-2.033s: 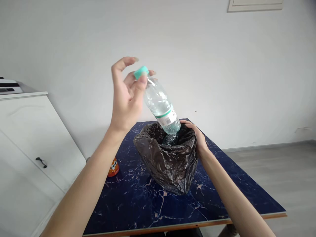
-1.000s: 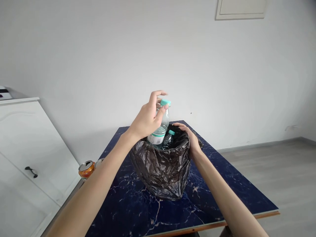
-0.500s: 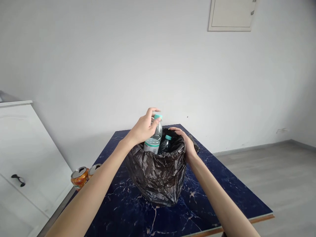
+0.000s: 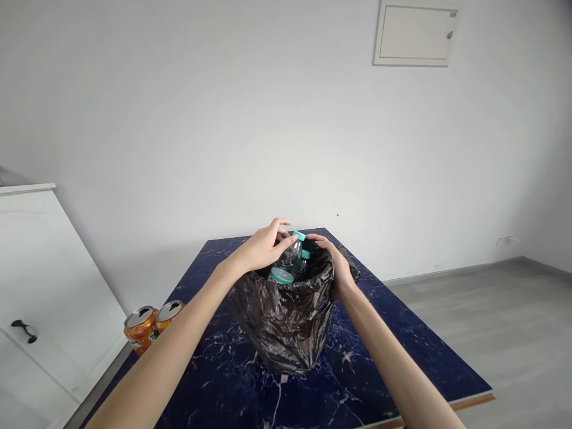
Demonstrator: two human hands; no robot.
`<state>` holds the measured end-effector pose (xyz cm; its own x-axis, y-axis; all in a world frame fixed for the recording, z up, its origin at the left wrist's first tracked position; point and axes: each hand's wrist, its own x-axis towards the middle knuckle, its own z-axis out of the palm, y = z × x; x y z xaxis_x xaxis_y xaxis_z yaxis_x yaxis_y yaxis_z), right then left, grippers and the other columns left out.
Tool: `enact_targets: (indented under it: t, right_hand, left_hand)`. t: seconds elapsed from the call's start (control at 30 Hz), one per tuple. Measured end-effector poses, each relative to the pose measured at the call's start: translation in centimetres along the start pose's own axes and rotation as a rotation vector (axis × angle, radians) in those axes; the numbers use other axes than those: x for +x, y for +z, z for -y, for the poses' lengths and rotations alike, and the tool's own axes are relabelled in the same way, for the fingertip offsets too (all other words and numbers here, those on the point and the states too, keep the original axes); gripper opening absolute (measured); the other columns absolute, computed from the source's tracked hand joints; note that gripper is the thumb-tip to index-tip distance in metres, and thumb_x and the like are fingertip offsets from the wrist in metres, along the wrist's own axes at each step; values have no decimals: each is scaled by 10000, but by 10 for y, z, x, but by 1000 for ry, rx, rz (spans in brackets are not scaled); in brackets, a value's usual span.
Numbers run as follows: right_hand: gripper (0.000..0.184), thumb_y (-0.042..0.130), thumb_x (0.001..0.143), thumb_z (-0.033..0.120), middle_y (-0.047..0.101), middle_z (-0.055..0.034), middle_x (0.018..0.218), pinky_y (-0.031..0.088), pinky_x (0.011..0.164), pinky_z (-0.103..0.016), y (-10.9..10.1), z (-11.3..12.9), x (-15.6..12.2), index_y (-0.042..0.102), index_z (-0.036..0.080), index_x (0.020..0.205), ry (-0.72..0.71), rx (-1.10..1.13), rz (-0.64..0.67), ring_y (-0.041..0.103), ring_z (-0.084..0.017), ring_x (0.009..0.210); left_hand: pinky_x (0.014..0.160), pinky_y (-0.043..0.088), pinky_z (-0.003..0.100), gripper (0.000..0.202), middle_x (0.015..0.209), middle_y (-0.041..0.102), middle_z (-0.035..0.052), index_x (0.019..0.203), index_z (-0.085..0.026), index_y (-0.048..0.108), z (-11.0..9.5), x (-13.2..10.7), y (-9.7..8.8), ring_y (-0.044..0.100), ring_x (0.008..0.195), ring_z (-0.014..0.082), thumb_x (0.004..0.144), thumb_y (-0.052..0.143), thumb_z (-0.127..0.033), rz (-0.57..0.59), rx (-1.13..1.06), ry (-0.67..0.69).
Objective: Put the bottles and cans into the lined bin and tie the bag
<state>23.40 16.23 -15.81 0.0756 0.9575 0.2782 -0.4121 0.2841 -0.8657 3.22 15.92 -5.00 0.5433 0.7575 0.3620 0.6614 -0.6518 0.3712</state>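
Observation:
A black plastic bag (image 4: 288, 322) stands open on the dark blue marbled table (image 4: 379, 351). A clear plastic bottle (image 4: 286, 267) with a teal cap leans inside it, beside a second teal-capped bottle mostly hidden by the first. My left hand (image 4: 263, 245) pinches the top of the clear bottle at its cap, over the bag's mouth. My right hand (image 4: 336, 262) grips the bag's right rim, fingers curled over the edge.
Two orange drink cans (image 4: 151, 322) stand at the table's left edge. A white cabinet (image 4: 40, 286) with a dark handle is on the left. A white wall with a small panel (image 4: 415, 36) lies behind. Grey floor (image 4: 491, 322) stretches to the right.
My left hand has lowered the clear bottle from above the bag down into it, so only its top shows. My right hand has stayed on the rim.

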Motion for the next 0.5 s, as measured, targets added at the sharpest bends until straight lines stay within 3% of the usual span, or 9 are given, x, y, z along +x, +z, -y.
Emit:
enact_targets:
  t: [0.3, 0.4, 0.5]
  right_hand:
    - [348, 660, 830, 437, 794, 25, 1106, 492, 927, -394, 1, 1, -2, 788, 333, 1136, -6, 25, -9, 665, -302, 1079]
    - [372, 658, 835, 415, 798, 31, 1126, 492, 941, -406, 2, 4, -3, 765, 351, 1186, -14, 38, 8, 676, -302, 1080]
    - [330, 648, 830, 407, 800, 25, 1182, 479, 991, -404, 4, 4, -3, 785, 320, 1117, -21, 58, 18, 670, -308, 1145]
  left_hand:
    - [1052, 529, 462, 358, 1369, 732, 118, 1265, -238, 658, 13, -9, -2, 664, 1288, 312, 1082, 414, -426, -42, 72, -32]
    - [1040, 542, 442, 334, 1300, 765, 92, 1201, -247, 703, 16, -12, -5, 697, 1232, 293, 1073, 426, -384, -90, 67, -20]
    - [952, 577, 424, 320, 1231, 788, 91, 1172, -236, 715, 19, -16, -8, 739, 1119, 277, 1066, 437, -351, -182, 54, -23]
